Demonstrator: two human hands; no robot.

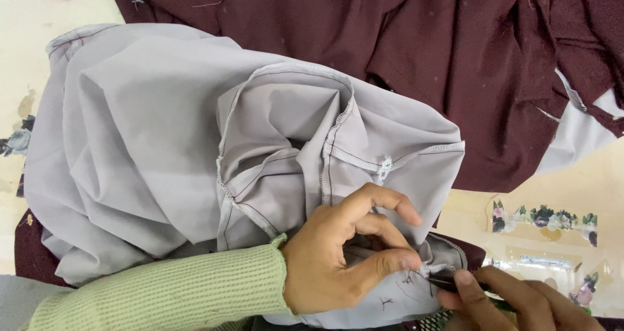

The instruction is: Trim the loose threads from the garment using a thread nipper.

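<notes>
Hands: left (pixel 344 253) pinches grey fabric (pixel 162 142), right (pixel 513 298) grips snips (pixel 448 280) | cream floral tabletop (pixel 572 194)

We looked down on a cream tabletop (pixel 585 181) with a printed floral border (pixel 543 215) at the right and a worn flower motif (pixel 16 139) at its left edge, under soft, even light. Maroon cloth (pixel 390 38) covered its far side.

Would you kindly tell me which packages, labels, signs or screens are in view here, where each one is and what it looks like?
Clear plastic packet: on the floral tabletop at lower right, beside the right hand; flat, oblong, see-through, with something pale inside.
No labels, signs or screens show elsewhere; only grey cloth and maroon cloth.
</notes>
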